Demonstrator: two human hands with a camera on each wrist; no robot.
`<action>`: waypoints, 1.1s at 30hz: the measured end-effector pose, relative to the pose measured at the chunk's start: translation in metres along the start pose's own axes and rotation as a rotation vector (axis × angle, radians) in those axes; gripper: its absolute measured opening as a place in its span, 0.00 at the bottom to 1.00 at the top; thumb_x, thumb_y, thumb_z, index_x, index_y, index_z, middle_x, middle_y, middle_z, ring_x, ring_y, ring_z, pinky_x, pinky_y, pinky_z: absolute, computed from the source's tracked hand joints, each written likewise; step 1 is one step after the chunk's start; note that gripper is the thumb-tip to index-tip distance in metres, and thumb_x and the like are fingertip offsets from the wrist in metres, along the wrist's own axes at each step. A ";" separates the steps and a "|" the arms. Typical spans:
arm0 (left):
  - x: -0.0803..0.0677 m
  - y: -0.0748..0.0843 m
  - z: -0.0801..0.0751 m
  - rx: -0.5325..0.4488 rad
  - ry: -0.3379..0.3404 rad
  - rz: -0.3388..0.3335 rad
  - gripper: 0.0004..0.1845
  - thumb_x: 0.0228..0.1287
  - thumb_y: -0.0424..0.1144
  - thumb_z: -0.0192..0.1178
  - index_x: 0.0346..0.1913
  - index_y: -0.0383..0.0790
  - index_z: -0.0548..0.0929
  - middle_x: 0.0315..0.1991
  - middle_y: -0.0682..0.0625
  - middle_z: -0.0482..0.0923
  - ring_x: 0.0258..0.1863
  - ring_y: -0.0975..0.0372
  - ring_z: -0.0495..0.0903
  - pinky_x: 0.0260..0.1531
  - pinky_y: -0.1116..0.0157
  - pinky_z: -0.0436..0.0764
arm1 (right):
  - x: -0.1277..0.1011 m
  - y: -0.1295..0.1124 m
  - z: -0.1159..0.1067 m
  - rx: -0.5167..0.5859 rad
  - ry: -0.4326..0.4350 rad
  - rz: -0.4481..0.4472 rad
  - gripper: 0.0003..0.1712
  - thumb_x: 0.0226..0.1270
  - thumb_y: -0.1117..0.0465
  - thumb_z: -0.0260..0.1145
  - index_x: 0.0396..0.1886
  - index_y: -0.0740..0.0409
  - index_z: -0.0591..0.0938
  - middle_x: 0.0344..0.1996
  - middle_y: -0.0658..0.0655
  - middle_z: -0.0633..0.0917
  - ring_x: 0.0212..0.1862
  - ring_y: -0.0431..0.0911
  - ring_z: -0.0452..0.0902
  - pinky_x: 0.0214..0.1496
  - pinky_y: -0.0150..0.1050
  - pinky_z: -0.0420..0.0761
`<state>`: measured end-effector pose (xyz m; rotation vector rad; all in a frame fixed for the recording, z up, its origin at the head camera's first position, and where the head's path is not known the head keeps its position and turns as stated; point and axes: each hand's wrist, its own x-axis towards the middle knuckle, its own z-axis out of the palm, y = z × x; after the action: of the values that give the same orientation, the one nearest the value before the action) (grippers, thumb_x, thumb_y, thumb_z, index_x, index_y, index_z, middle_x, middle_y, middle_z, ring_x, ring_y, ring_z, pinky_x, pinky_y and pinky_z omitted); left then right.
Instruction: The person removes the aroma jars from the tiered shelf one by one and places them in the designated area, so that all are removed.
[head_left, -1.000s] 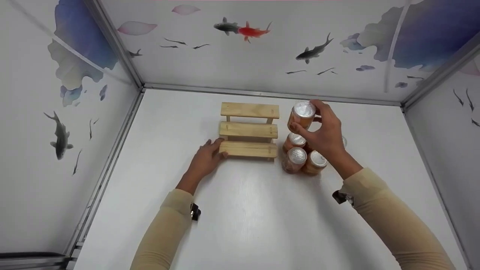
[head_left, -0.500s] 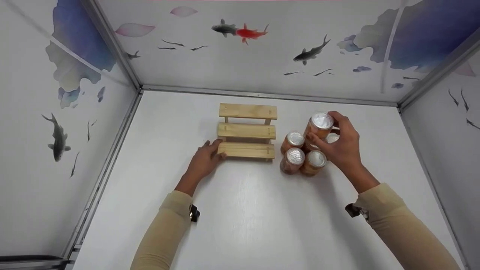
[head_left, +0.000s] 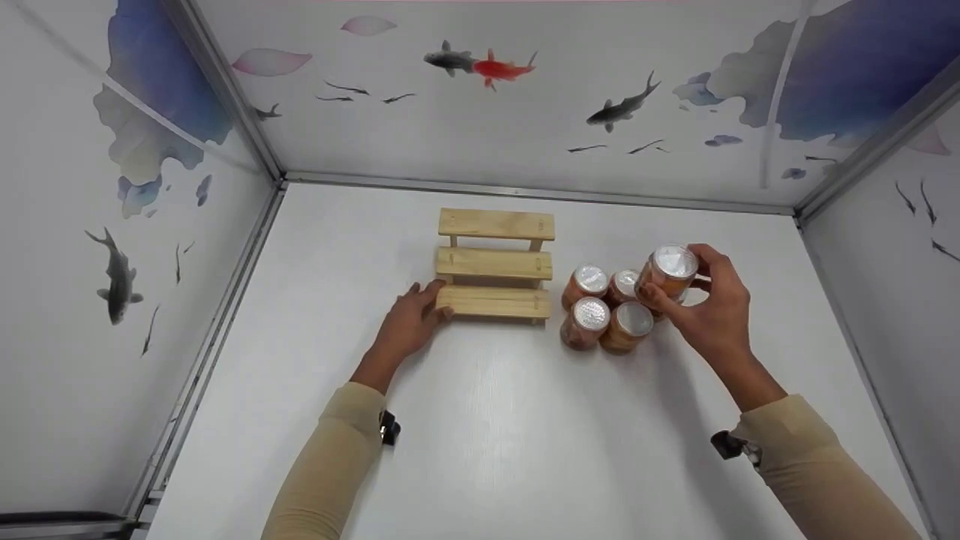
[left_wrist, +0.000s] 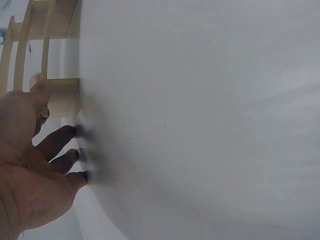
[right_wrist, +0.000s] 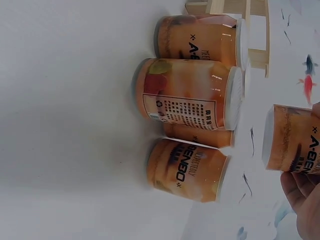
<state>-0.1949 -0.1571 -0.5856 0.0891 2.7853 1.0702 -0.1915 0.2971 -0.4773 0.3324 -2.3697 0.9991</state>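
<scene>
My right hand (head_left: 709, 311) grips an orange-labelled can (head_left: 673, 264) with a silvery lid, thumb on the near side and fingers behind. In the right wrist view this held can (right_wrist: 294, 137) is raised off the table, higher than the standing ones. Below and left of it, several similar cans (head_left: 590, 313) cluster upright; another is partly hidden under the held one. At the left end of a three-step wooden rack (head_left: 495, 262), my left hand (head_left: 409, 321) pinches the lowest step between thumb and index finger. The left wrist view shows its other fingertips (left_wrist: 75, 155) near the tabletop.
The white table (head_left: 480, 427) is enclosed by printed panels with fish, the back panel (head_left: 517, 135) standing close behind the rack. Metal rails (head_left: 217, 330) run along the table's edges. The can cluster stands just right of the rack.
My right hand has carried the held can from beside the rack's top step rightward and toward me, past the cluster. The left hand stays at the rack's lowest step.
</scene>
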 end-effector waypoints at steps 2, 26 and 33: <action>0.000 0.000 0.000 -0.003 0.002 0.005 0.34 0.71 0.61 0.57 0.77 0.58 0.66 0.76 0.47 0.67 0.81 0.48 0.55 0.80 0.44 0.51 | -0.005 0.003 -0.003 -0.014 -0.001 0.010 0.44 0.48 0.57 0.85 0.65 0.59 0.75 0.52 0.58 0.82 0.52 0.48 0.80 0.47 0.15 0.74; -0.003 0.002 0.000 -0.009 0.009 -0.012 0.35 0.72 0.60 0.57 0.78 0.57 0.64 0.77 0.48 0.66 0.81 0.49 0.55 0.81 0.45 0.50 | -0.041 0.023 -0.017 -0.039 0.030 0.104 0.44 0.46 0.56 0.85 0.64 0.61 0.76 0.54 0.57 0.83 0.52 0.28 0.74 0.46 0.16 0.75; -0.003 0.003 -0.001 -0.010 0.008 -0.011 0.35 0.72 0.59 0.57 0.78 0.57 0.65 0.77 0.48 0.66 0.81 0.49 0.55 0.81 0.45 0.50 | -0.051 0.029 -0.017 -0.041 0.024 0.141 0.45 0.46 0.56 0.85 0.64 0.60 0.75 0.55 0.56 0.82 0.52 0.28 0.73 0.47 0.16 0.74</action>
<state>-0.1923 -0.1555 -0.5825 0.0683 2.7838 1.0837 -0.1551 0.3301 -0.5131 0.1394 -2.4154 1.0105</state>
